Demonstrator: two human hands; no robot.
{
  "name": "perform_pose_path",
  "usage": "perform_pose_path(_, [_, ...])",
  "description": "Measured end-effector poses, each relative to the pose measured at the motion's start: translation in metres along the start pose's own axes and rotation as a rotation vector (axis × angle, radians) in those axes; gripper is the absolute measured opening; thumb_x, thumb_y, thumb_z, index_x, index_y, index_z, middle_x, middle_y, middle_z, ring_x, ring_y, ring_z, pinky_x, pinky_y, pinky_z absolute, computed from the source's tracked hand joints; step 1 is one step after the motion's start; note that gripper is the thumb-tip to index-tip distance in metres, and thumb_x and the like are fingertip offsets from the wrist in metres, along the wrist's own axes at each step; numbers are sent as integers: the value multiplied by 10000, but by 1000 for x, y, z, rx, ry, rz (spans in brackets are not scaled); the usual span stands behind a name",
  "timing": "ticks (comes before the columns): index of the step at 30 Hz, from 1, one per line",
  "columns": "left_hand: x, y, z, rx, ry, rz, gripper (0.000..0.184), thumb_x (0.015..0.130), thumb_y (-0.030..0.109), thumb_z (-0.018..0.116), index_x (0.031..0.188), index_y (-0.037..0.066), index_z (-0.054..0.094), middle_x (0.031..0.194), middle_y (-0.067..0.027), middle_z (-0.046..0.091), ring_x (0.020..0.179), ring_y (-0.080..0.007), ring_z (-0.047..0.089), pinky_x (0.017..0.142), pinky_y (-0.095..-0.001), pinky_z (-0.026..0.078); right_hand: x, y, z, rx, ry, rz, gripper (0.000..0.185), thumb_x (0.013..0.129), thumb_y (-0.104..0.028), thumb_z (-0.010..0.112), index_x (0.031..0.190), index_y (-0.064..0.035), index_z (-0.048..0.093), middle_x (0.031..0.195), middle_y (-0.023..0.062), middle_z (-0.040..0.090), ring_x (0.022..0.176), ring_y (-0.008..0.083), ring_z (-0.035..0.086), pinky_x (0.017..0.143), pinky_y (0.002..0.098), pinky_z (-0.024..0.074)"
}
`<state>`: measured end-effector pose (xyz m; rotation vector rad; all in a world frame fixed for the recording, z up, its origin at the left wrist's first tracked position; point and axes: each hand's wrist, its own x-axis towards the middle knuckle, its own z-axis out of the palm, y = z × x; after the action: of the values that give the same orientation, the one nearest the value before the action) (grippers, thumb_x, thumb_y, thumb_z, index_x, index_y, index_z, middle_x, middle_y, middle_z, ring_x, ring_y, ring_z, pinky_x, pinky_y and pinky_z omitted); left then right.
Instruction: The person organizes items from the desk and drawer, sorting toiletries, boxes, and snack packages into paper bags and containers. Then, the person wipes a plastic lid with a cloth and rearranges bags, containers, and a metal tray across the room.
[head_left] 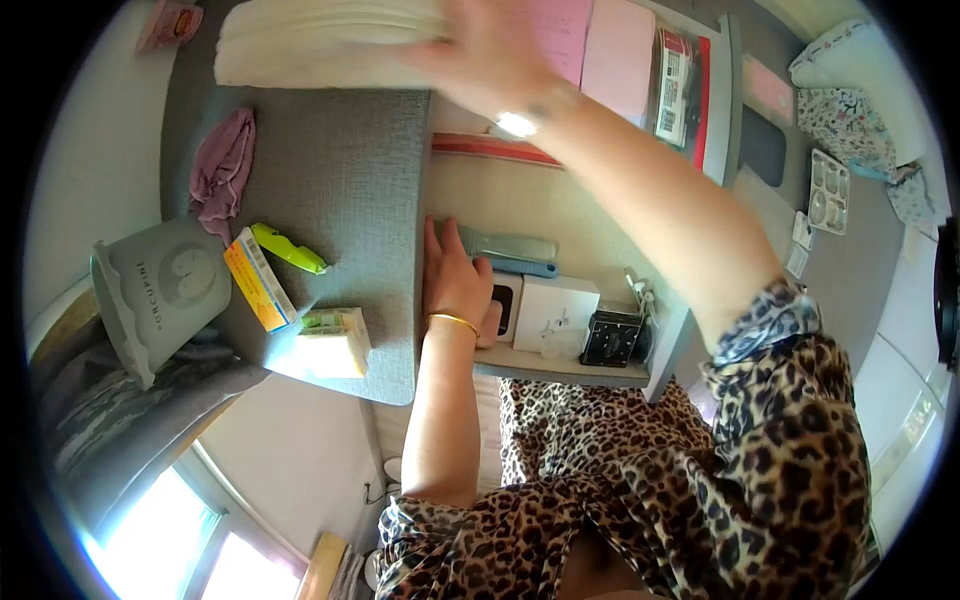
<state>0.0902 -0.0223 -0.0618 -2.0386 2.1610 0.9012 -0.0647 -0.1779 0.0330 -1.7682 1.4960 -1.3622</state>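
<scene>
My left hand [458, 285], with a gold bracelet at the wrist, reaches into the left side of an open drawer [560, 195]. Its fingers are apart against the inner edge, near a white box with a dark rounded picture [505, 305]. My right hand [485, 65], with a watch, is blurred by motion at the right end of a cream folded cloth-like bundle [320, 45]; its grip is unclear. Pink papers [617, 60] and a clear packet with a barcode label [675, 88] lie at the drawer's far end.
The drawer also holds a white box [555, 312], a black box [611, 337] and a blue-grey item [525, 267]. On the grey surface [350, 180] are a mauve cloth [222, 165], a green packet [288, 248], an orange box [260, 280] and a grey bin [165, 290].
</scene>
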Motion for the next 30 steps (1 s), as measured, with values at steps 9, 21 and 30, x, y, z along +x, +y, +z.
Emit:
perform_pose_path(9, [0, 2, -9, 18, -9, -9, 607, 785, 193, 567, 1332, 39, 355, 1441, -215, 205, 1290, -448, 258, 1039, -495, 306, -195, 21, -117, 51, -76, 356, 425, 684, -5, 673, 1100, -49, 597, 1086, 71, 623, 1006, 194, 595, 868, 311, 480])
perform_pose_path(21, [-16, 4, -9, -31, -5, -99, 731, 778, 257, 621, 1370, 41, 249, 1400, -276, 230, 1248, -479, 280, 1032, -508, 295, -156, 17, -10, -260, -150, 290, 826, 629, -242, 771, 1346, -139, 374, 1175, 221, 465, 1056, 373, 490, 874, 430, 446])
perform_pose_path(30, [-21, -12, -9, -118, 26, -159, 818, 798, 294, 622, 1362, -85, 167, 1342, -369, 262, 1228, -481, 321, 1036, -462, 287, -171, 16, 21, -41, -342, 304, 500, 816, -296, 650, 1267, -182, 468, 1287, 285, 370, 1126, 428, 474, 880, 437, 462])
